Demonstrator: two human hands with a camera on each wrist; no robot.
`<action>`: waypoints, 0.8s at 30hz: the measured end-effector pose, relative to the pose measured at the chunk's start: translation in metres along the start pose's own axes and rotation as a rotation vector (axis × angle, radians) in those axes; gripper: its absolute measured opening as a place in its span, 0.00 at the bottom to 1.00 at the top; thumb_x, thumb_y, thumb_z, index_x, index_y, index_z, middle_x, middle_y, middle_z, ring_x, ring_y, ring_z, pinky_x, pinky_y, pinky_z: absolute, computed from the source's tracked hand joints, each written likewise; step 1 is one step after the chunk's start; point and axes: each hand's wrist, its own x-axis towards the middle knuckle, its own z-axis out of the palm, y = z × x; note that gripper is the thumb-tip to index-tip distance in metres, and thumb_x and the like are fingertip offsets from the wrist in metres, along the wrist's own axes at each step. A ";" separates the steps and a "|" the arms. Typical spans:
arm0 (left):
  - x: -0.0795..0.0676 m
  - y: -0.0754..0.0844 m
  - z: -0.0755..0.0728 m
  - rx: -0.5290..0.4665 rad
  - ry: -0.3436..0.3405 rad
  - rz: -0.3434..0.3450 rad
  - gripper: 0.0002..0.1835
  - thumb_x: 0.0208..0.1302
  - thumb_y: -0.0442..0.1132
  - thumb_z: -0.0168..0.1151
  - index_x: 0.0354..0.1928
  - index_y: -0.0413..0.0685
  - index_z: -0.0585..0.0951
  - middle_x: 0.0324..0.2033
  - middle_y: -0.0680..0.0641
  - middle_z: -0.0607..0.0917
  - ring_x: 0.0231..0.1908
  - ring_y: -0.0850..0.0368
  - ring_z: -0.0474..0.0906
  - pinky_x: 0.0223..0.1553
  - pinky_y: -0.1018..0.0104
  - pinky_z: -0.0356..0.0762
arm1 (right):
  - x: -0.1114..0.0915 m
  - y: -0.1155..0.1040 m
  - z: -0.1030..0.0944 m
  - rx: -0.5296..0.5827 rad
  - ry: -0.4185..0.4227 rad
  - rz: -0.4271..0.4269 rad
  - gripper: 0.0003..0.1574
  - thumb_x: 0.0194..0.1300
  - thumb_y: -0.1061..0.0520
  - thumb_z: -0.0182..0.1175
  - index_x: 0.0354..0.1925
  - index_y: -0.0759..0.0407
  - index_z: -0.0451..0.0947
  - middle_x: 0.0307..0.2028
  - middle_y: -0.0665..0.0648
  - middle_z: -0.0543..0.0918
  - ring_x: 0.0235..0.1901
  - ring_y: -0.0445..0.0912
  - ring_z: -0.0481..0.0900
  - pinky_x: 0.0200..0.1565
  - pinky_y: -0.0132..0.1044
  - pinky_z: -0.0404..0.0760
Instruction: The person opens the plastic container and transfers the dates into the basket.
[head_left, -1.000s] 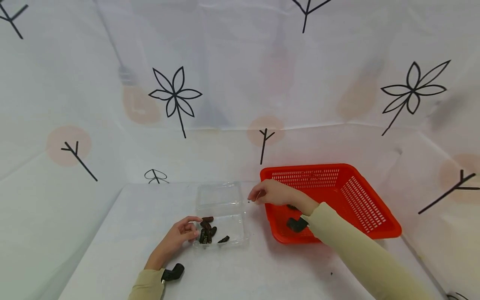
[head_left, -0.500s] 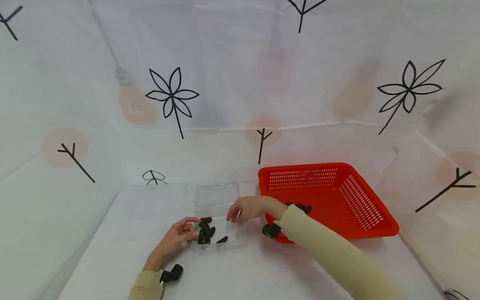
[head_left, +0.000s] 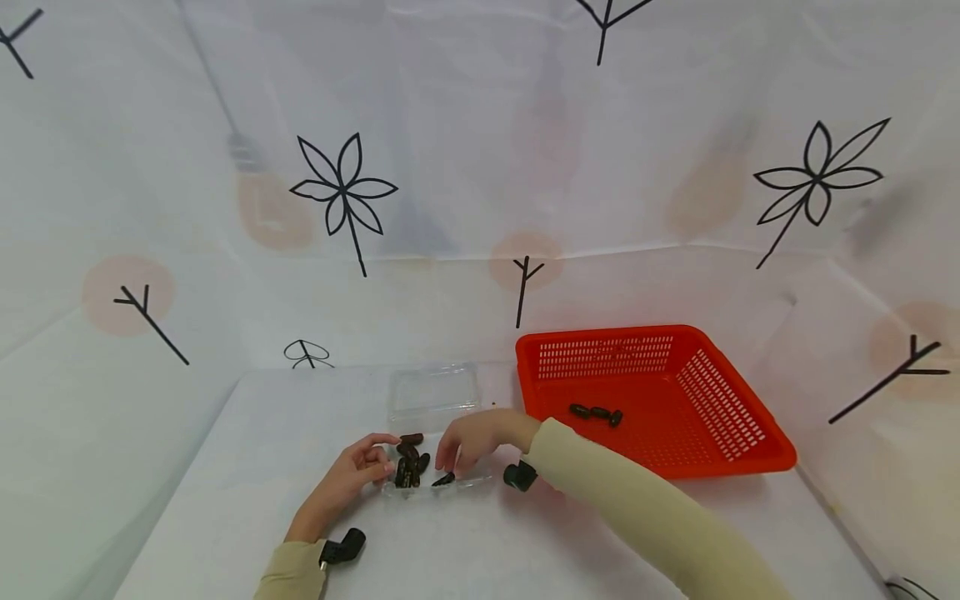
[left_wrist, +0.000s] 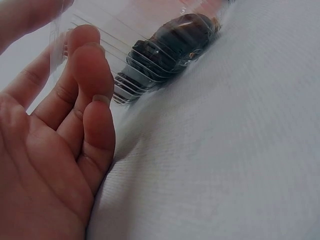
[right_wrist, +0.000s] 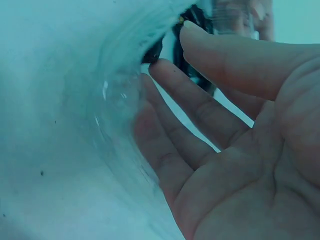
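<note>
A clear plastic clamshell box [head_left: 480,482] lies with its lid folded back, several dark brown dates [head_left: 408,467] piled at its left side. My left hand [head_left: 351,473] holds the box's left edge, its fingertips bent against the ribbed wall in the left wrist view; dates [left_wrist: 165,50] show through the plastic. Over the box's right half, my right hand [head_left: 477,435] reaches down with fingertips right at a single date [head_left: 444,479]. In the right wrist view its thumb and forefinger stand apart, the forefinger tip touching a date [right_wrist: 154,51]; part of the pile is hidden behind the thumb.
An orange-red perforated basket [head_left: 611,333] stands right of the box, with three dates [head_left: 597,412] on its floor. The lid [head_left: 435,388] lies flat behind the box. A patterned white cloth [head_left: 450,208] hangs at the back of the table.
My right hand has moved left and down from beside the basket into the box, uncovering the dates in the basket. My left hand has stayed at the box's left edge.
</note>
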 end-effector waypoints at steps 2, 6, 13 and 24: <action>0.000 -0.001 0.000 -0.006 -0.003 0.009 0.24 0.69 0.32 0.62 0.63 0.31 0.70 0.28 0.52 0.76 0.28 0.62 0.73 0.34 0.67 0.74 | 0.004 -0.001 0.003 0.013 -0.013 0.009 0.17 0.65 0.63 0.62 0.51 0.54 0.84 0.40 0.45 0.82 0.39 0.38 0.76 0.44 0.32 0.77; -0.001 -0.001 -0.001 -0.010 -0.003 0.014 0.24 0.69 0.32 0.62 0.63 0.31 0.70 0.28 0.52 0.76 0.27 0.62 0.73 0.33 0.67 0.74 | 0.012 -0.004 0.008 0.041 -0.030 0.005 0.17 0.64 0.64 0.61 0.51 0.57 0.84 0.35 0.46 0.81 0.35 0.40 0.75 0.39 0.32 0.77; 0.000 -0.002 -0.001 -0.015 -0.013 0.023 0.24 0.69 0.32 0.61 0.64 0.31 0.69 0.28 0.52 0.76 0.27 0.62 0.73 0.33 0.67 0.74 | 0.017 -0.008 0.012 0.104 -0.025 0.051 0.11 0.67 0.62 0.61 0.46 0.56 0.86 0.35 0.47 0.82 0.34 0.41 0.76 0.39 0.32 0.79; 0.000 -0.001 -0.001 0.000 -0.014 0.035 0.24 0.69 0.31 0.61 0.64 0.31 0.69 0.28 0.52 0.76 0.27 0.62 0.73 0.33 0.67 0.74 | 0.014 -0.011 0.011 0.191 -0.019 0.050 0.06 0.66 0.63 0.63 0.37 0.56 0.86 0.32 0.50 0.83 0.31 0.42 0.76 0.38 0.34 0.80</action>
